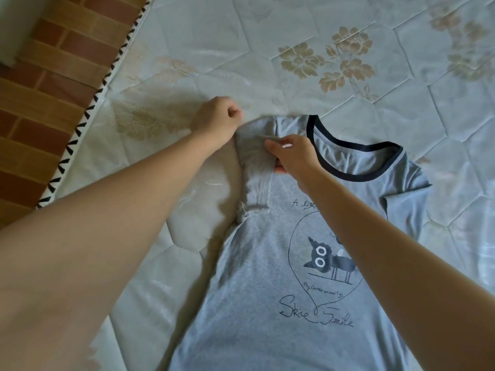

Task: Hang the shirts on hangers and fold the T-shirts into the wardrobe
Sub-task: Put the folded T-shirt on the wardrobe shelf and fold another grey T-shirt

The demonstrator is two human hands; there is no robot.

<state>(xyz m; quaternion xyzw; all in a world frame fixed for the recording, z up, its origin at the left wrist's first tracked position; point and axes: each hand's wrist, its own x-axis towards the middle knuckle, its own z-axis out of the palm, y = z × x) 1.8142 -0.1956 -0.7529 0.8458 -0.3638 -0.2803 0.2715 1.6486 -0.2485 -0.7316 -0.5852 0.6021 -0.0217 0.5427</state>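
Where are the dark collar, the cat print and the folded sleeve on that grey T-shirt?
dark navy collar [356, 175], head view, front rim.
cat print [328, 259], head view, cat's body.
folded grey sleeve [254, 167], head view, middle of fold.

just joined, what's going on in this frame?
A person is folding a grey T-shirt laid face up on a mattress. One sleeve is already turned in over the chest. The right hand pinches that folded sleeve near the shoulder, and the left hand, fingers curled, sits at the shoulder edge beside it. The other sleeve is still spread out, so the fold has only begun.
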